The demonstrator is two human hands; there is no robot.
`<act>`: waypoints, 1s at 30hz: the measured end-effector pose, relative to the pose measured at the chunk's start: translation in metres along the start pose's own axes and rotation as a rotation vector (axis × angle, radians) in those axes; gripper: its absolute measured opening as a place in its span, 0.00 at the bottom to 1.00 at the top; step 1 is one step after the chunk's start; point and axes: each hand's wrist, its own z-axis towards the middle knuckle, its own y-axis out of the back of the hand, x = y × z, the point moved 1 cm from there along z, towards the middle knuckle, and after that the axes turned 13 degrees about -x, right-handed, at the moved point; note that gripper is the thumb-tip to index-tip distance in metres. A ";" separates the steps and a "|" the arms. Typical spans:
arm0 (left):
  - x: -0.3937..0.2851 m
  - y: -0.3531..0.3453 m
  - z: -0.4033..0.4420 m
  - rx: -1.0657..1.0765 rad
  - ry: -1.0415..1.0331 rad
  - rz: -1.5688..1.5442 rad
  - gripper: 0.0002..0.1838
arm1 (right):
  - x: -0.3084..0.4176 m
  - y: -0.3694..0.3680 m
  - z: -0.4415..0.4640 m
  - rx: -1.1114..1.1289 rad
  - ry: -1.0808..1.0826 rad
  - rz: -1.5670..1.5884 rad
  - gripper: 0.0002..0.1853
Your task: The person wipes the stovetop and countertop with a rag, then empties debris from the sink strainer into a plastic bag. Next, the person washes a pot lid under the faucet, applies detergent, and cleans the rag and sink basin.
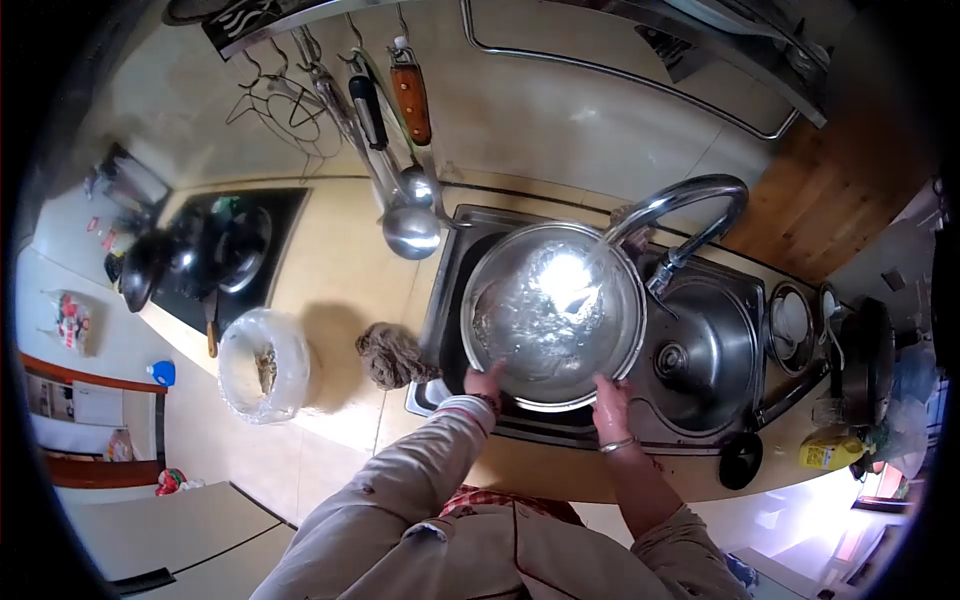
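Left hand [482,385] and right hand [611,408] grip one near rim, fingers mostly hidden. Double sink [718,325] beneath; metal bowl [545,391] over its left basin, in those hands; tap [700,186] arching above. Water [530,345] inside: looks like filling or rinsing. Next move likely calls for level, even support.

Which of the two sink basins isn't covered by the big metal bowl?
The right-hand basin: its drain is in plain view, whereas the left-hand basin is mostly hidden by the metal bowl.
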 end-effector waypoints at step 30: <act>-0.155 0.088 -0.072 0.251 -0.819 0.329 0.37 | 0.141 -0.007 0.111 0.084 0.897 -0.719 0.13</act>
